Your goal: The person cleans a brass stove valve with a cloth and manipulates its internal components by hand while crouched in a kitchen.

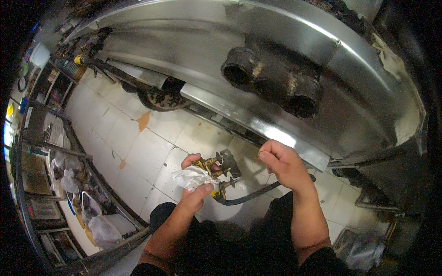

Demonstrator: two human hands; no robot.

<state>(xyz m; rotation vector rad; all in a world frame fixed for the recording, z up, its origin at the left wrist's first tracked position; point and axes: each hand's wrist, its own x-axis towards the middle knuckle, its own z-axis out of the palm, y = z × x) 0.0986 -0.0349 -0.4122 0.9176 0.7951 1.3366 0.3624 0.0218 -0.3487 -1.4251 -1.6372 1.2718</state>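
Note:
Low over the tiled floor, my left hand [195, 197] is closed around a dirty brass gas valve assembly [224, 168] with dark, grimy fittings. A crumpled white tissue or thin cloth [191, 177] lies between its fingers and the brass. From the lower end of the valve a black hose [253, 195] curves off to the right, passing under my right wrist. My right hand [283, 164] is raised to the right of the valve, apart from it, thumb and forefinger pinched together. Something thin and faint shows by the pinch, too fine to make out.
Ahead stands a large steel stove panel [184, 46] with blackened round pipe openings [271, 80]. A steel ledge [248, 122] runs beneath it. Shelving with plates and plastic bags [69, 179] stands at left. Brown patches [143, 120] mark the white tiles [152, 149]. A clear plastic bag [361, 250] lies lower right.

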